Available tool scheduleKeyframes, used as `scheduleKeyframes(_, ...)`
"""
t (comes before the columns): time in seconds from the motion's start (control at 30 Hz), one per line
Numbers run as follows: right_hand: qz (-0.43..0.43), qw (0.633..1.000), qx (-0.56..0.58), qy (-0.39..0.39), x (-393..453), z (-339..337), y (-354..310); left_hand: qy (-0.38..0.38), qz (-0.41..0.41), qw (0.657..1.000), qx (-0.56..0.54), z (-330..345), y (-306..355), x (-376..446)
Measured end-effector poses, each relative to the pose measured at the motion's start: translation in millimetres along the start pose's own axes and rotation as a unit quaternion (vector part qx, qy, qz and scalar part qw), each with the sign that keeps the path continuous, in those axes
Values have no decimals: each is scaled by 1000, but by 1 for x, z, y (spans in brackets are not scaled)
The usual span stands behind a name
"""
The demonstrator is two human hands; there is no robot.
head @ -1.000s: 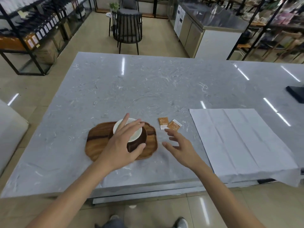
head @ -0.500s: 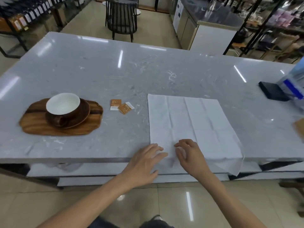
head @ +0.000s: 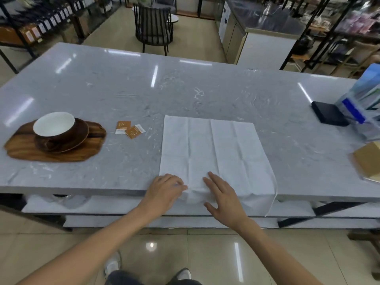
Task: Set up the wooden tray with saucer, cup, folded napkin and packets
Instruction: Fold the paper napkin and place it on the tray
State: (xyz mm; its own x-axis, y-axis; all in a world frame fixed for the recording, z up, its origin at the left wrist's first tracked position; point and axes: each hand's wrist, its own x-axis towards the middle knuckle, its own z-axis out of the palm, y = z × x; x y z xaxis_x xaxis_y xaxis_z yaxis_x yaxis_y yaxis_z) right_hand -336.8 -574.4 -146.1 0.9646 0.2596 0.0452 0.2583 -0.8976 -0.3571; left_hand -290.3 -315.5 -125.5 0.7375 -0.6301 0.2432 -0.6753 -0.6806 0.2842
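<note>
A wooden tray (head: pixel 22 150) lies at the table's left, with a brown saucer (head: pixel 81 138) on it and a brown cup (head: pixel 54 124) with a white inside standing on the saucer. Two orange packets (head: pixel 129 129) lie on the table just right of the tray. A white napkin (head: pixel 216 147) is spread flat, its near edge hanging over the table edge. My left hand (head: pixel 166 190) curls on the napkin's near left edge, where the cloth bunches. My right hand (head: pixel 222 195) rests flat on the napkin beside it, fingers apart.
The grey marble table (head: pixel 123 93) is wide. At its right end are a black flat object (head: pixel 329 116), a clear holder with blue items (head: pixel 362 108) and a cardboard box (head: pixel 368 161). A dark chair (head: pixel 153 27) and a counter stand beyond.
My left hand left the cup on the tray and both hands moved right to the napkin's near edge. The left fingers have since curled on the cloth; the right fingers have spread.
</note>
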Motion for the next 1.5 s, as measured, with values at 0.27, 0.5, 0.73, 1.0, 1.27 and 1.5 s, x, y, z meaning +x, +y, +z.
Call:
scheduleKeyframes(0.27, 187, 976, -107, 5, -39, -26, 59, 3, -84, 993, -81, -16, -16, 4)
scheduleKeyframes(0.5, 339, 930, -4, 140, -62, -50, 80, -21, -99, 991, -88, -14, -12, 12)
scheduleKeyframes(0.73, 400, 891, 128, 174, -54, -70, 87, -72, -30, 993, -83, 13, 27, 38)
scheduleKeyframes(1.0, 412, 886, 170, 129, -51, -76, 88, -81, 31, 992, -94, 38, 68, 61)
scheduleKeyframes(1.27, 349, 874, 300, 159, -85, -51, 70, 110, -128, 980, -106, 24, 45, -14)
scheduleKeyframes(1.5, 292, 869, 352, 188, -83, -66, 50, 180, -559, 716, -378, 36, 11, -84)
